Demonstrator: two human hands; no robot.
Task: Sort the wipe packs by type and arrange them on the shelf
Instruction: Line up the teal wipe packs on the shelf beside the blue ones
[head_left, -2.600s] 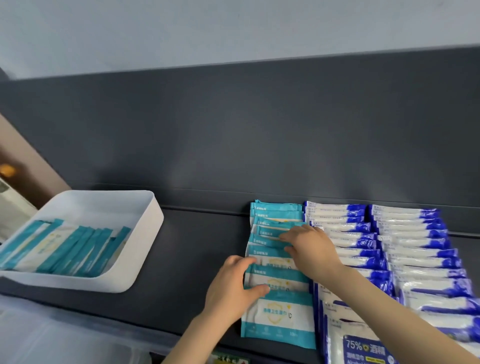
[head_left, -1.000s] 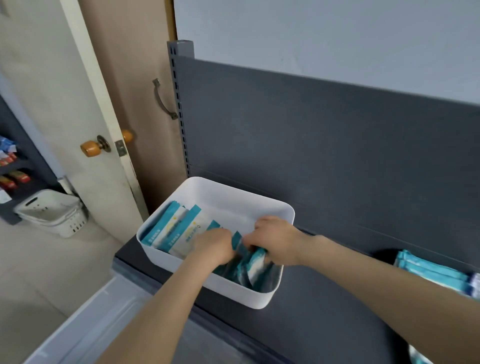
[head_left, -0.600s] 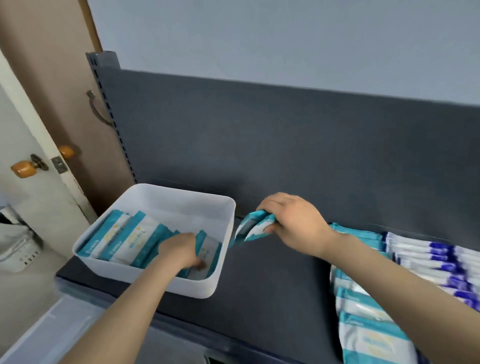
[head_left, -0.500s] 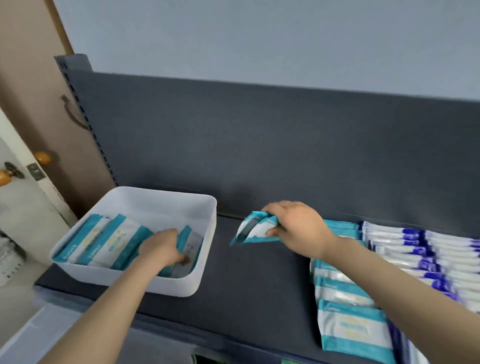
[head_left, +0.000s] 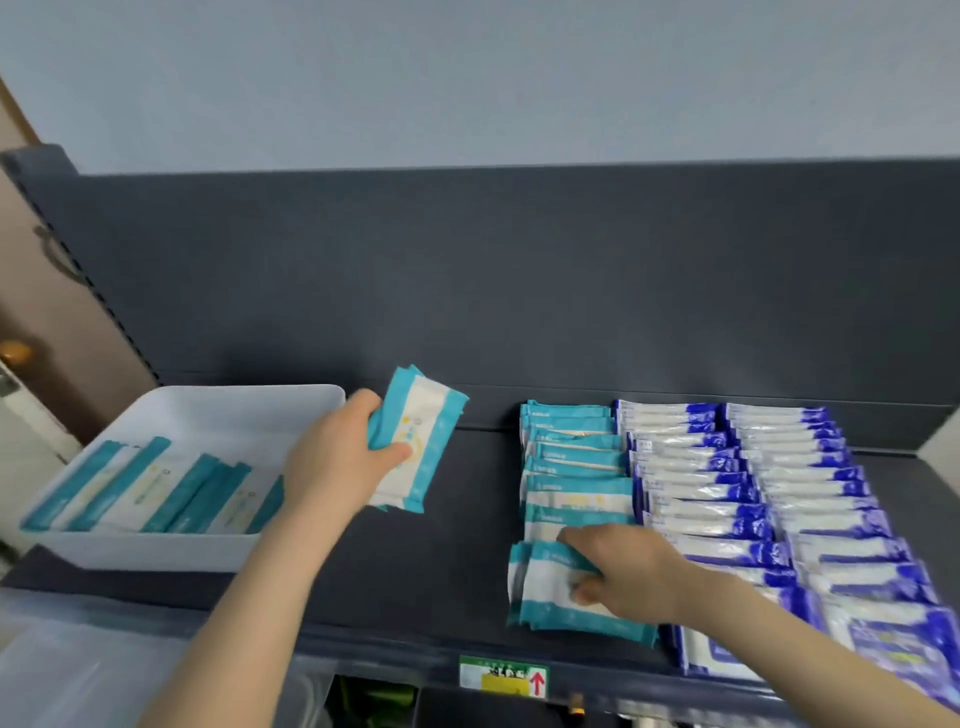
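Teal wipe packs (head_left: 415, 436) in both hands (head_left: 332, 462)

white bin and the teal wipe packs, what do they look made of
White bin: likely moulded plastic, smooth and semi-matte, judging by its rounded corners and thin, even walls. Teal wipe packs: seemingly soft printed plastic film with a faint sheen, shown by flat sealed end edges and a slightly puffy body. A foil lining cannot be told.

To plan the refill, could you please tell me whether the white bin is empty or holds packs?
Not empty: several teal wipe packs lie side by side in the white bin, along its near wall.
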